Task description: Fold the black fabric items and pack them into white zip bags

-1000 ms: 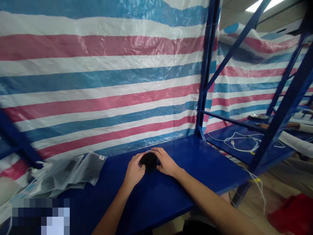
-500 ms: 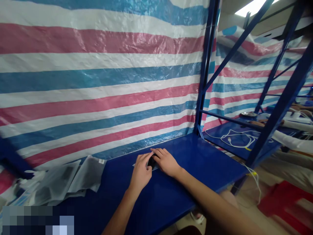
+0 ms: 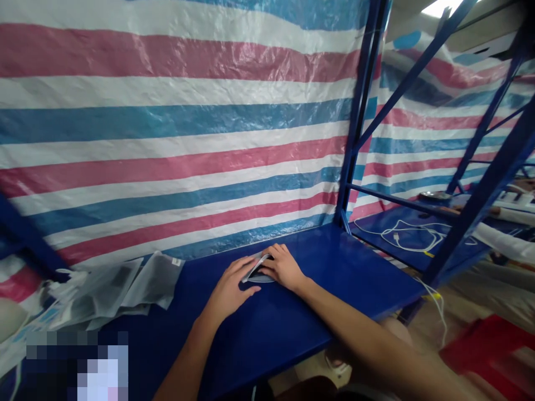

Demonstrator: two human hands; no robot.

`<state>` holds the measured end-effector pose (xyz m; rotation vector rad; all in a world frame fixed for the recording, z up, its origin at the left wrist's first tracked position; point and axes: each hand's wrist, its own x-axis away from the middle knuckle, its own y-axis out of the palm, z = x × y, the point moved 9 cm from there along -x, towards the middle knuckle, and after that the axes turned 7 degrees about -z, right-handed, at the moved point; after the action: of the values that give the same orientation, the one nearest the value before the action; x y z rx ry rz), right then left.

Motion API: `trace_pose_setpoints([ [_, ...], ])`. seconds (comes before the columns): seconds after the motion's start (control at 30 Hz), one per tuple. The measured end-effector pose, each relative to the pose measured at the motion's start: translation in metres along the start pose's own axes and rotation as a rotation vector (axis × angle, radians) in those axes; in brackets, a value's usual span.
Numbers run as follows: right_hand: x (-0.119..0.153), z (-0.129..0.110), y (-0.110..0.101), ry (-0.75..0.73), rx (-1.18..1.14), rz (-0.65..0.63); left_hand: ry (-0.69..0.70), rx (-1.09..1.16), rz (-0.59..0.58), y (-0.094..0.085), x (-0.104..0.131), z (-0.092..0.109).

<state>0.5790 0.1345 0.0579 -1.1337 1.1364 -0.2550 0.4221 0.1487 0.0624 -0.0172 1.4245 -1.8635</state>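
A small translucent plastic bag with something dark in it lies on the blue tabletop between my hands. My left hand is at its left edge, thumb and fingers spread apart. My right hand is bent over the bag's right side, with its fingers closed on it near the raised pale edge. What the dark content is cannot be made out.
Grey translucent bags lie in a pile at the left. Blue metal posts stand at the right, before a white cable. A red stool is at lower right. Striped sheeting hangs behind.
My left hand has opened and moved slightly left, off the dark item. More of the bag and its raised pale edge now shows. The camera view has shifted a little.
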Motion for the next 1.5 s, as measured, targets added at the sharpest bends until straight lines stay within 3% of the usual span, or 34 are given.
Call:
trace_pose_setpoints([
  [0.17, 0.002, 0.003, -0.005, 0.011, -0.143, 0.06, 0.015, 0.02, 0.075, -0.005, 0.008, -0.011],
  [0.3, 0.006, 0.0, -0.02, 0.026, -0.208, 0.127, 0.018, 0.0, 0.154, -0.011, 0.009, -0.006],
  [0.53, 0.008, -0.006, -0.023, 0.011, -0.077, 0.027, 0.057, -0.014, 0.248, -0.017, 0.007, 0.013],
  [0.63, 0.012, -0.008, -0.033, -0.011, -0.125, 0.118, -0.024, 0.002, 0.262, -0.016, 0.007, 0.012],
  [0.7, 0.013, -0.014, -0.038, -0.047, -0.167, 0.17, -0.031, 0.011, 0.265, -0.015, 0.009, 0.015],
  [0.83, 0.011, -0.04, -0.036, -0.186, -0.256, 0.147, 0.041, 0.017, 0.224, -0.006, 0.01, 0.024],
  [0.97, 0.007, -0.048, -0.035, -0.211, -0.315, 0.139, -0.005, -0.023, 0.302, -0.006, 0.013, 0.021],
  [1.07, 0.007, -0.04, -0.035, -0.203, -0.306, 0.121, 0.007, -0.019, 0.29, -0.006, 0.013, 0.023],
  [1.2, 0.009, -0.013, -0.038, -0.151, -0.309, 0.115, -0.027, 0.025, 0.28, -0.016, 0.016, 0.024],
  [1.37, 0.012, 0.026, -0.041, -0.047, -0.257, 0.11, -0.217, 0.119, 0.339, -0.036, 0.04, 0.016],
  [1.5, 0.012, 0.042, -0.041, 0.029, -0.261, 0.145, -0.362, 0.191, 0.413, -0.049, 0.067, 0.006],
])
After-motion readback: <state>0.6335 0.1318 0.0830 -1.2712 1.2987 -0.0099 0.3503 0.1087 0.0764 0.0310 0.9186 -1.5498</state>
